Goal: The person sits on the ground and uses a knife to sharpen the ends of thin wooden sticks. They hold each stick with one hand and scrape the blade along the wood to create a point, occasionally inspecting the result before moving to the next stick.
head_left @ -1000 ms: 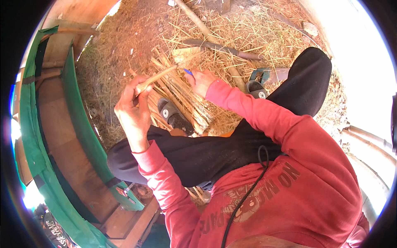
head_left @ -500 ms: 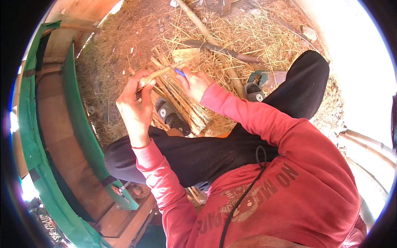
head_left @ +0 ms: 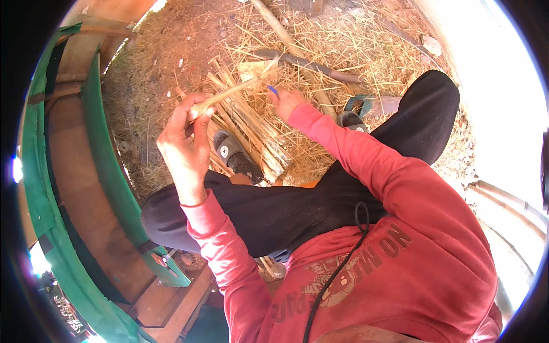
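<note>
My left hand (head_left: 186,134) is closed round the near end of a pale wooden stick (head_left: 231,91), which slants up and away to the right. To the right of the stick, my right hand (head_left: 287,103) is closed on a small blue tool (head_left: 272,90); only its blue part shows clearly, and its kind is hidden. The tool is a little apart from the stick. Below both hands lies a bundle of split wooden sticks (head_left: 254,134) on the ground, beside my sandalled foot (head_left: 229,150).
Straw (head_left: 366,48) and shavings cover the ground ahead. A long pole (head_left: 273,26) and a dark branch (head_left: 309,66) lie across it. On the left stands a wooden frame with green covering (head_left: 106,143). A bright white wall (head_left: 497,97) rises at right.
My right hand with the blue tool has moved right and slightly up, away from the stick. My left hand stays almost in place, and the stick's far end has risen slightly.
</note>
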Tool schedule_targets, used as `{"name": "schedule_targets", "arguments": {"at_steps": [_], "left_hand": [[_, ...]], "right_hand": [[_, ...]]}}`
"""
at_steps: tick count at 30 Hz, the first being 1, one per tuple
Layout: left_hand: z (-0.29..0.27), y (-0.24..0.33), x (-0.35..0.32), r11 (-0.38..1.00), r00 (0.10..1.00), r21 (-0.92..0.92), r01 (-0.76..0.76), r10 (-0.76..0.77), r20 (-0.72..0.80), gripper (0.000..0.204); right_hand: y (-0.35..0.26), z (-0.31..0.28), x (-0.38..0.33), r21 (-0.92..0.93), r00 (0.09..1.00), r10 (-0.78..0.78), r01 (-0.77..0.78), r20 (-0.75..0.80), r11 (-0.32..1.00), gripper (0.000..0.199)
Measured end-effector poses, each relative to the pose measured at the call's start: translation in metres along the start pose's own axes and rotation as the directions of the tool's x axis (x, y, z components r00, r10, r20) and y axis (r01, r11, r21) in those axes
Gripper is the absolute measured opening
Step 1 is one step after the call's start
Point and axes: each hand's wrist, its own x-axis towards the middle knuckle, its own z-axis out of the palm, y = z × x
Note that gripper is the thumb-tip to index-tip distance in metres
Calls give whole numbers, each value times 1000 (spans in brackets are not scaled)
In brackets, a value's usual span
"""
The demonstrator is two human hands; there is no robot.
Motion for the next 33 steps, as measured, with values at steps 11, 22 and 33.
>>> {"name": "schedule_targets", "arguments": {"at_steps": [11,22,33], "left_hand": [[-5,2,-3,997,997,-10,74,-74,-10,23],[-12,-4,-4,980,985,109,169,-173,29,22],[-15,-5,-6,994,998,105,-36,30,54,27]], "right_hand": [[-41,-35,8,119,949,225,-255,219,960,33],[-7,-41,19,-90,941,266,-252,210,964,40],[-113,-77,-10,311,998,-38,18,57,950,29]]}}
